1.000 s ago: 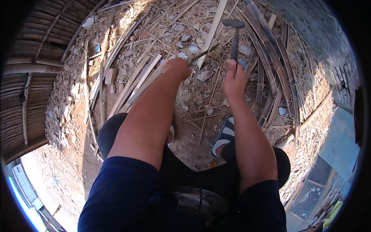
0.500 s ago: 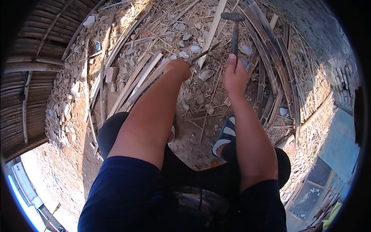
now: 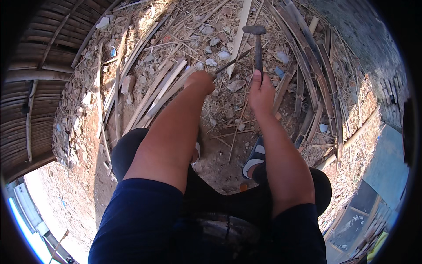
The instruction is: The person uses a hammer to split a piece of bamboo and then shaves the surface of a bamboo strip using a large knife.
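Ground: dry dirt strewn with straw, pale stones (image 3: 223, 55) and long split bamboo strips (image 3: 154, 94) fills the upper half of the frame; the strips run from lower left to upper right.
Woven wall: a curved bamboo wall (image 3: 30, 79) takes up the left edge.
My legs: I squat, dark shorts at the bottom of the frame, one striped shoe (image 3: 255, 157) just right of centre.
Hammer: my hammer (image 3: 257, 42) stands upright in the upper middle, dark head on top, its long axis nearly vertical in the frame.
Right hand: my right hand (image 3: 260, 90) is closed around the lower end of the hammer handle, gripping it firmly.
Left hand: my left hand (image 3: 203, 79) is curled closed on the near end of a thin dark rod (image 3: 231, 64), just left of the right hand.
Rod axis: it slants up and to the right from my left fist, its far tip ending near the hammer handle, below the head.
Key relation: the hammer head is above and right of the rod; the right hand is nearer the hammer, the left nearer the rod.
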